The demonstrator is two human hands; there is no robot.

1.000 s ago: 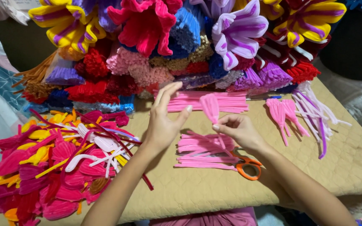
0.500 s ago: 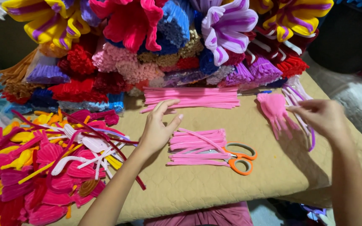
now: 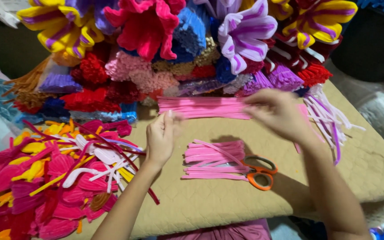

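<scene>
A bundle of long pink pipe cleaners (image 3: 201, 108) lies across the tan quilted mat (image 3: 210, 204), just in front of the flower pile. My left hand (image 3: 160, 138) has its fingertips pinched at the bundle's left end. My right hand (image 3: 277, 113), blurred by motion, pinches at the right end. Below them lies a stack of short cut pink pipe cleaners (image 3: 212, 156). Orange-handled scissors (image 3: 259, 171) rest on the stack's right side.
A big heap of pipe-cleaner flowers and bundles (image 3: 178, 49) in several colours fills the back. Pink, yellow and white bent petals (image 3: 54, 178) are piled at the left. Pink, white and purple petal pieces (image 3: 330, 118) lie at the right, by the mat's edge.
My right hand swung left from the petal pieces on the right to the long pink bundle. My left hand rose from beside the short stack to the bundle's left end.
</scene>
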